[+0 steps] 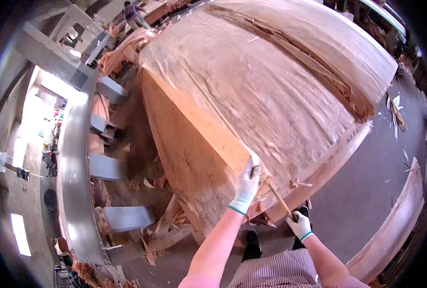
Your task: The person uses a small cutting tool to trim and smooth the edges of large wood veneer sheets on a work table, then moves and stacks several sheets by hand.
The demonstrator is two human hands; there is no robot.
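A large stack of thin wood veneer sheets spreads out in front of me, pale and wrinkled on top. Along its left side a smoother orange-brown veneer sheet slopes down from a raised edge. My left hand, in a white glove with a green cuff, is closed on the near corner of that edge; a pale flap stands up past the fingers. Lower and to the right, my right hand, gloved alike, is closed around one end of a thin wooden stick. The stick's other end reaches the stack's near edge.
A long metal machine frame with grey blocks runs along the left. Broken veneer scraps litter the floor there. A curved veneer sheet lies at lower right. Another person stands far off at upper left.
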